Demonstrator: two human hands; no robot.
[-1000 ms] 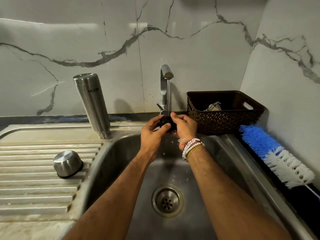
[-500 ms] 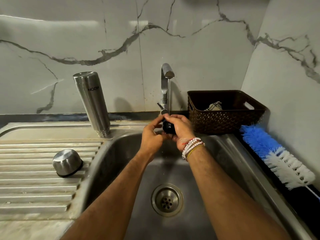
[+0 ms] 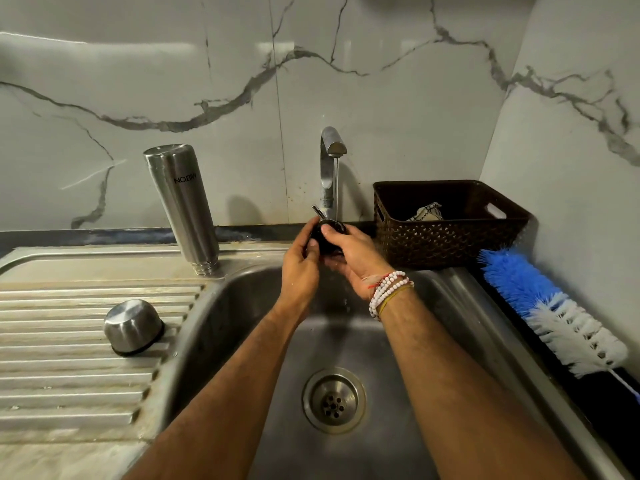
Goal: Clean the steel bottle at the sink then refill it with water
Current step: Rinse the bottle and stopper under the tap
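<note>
Drain [image 3: 334, 400] sits in the floor of the sink [image 3: 221, 323], nearest the camera and straight below the tap. Both forearms reach over it towards the tap.

To the tap's left and nearer, on the ribbed drainboard [image 3: 62, 375], a steel cup-shaped lid [image 3: 133, 326] lies mouth down with a dark rim at its base.

Directly under the tap: left hand [image 3: 299, 268] and right hand [image 3: 353, 258] meet around a black round piece [image 3: 325, 242]. Left fingers are curled against its left side. The right thumb lies over its top and the right fingers cup it from beneath (details of the piece are too dark to read). Bead bracelets [image 3: 389, 289] circle the right wrist.

Right of the tap, a blue-and-white bottle brush [image 3: 550, 317] lies along the dark counter edge.

Steel bottle [image 3: 183, 206] stands inverted, mouth down, left of the tap at the drainboard's back corner, untouched and leaning slightly.

Brown woven basket [image 3: 450, 237] sits just right of the tap with a cloth [image 3: 427, 212] inside.

Tap [image 3: 329, 168] is running: a thin stream [image 3: 336, 188] falls onto the black piece.
</note>
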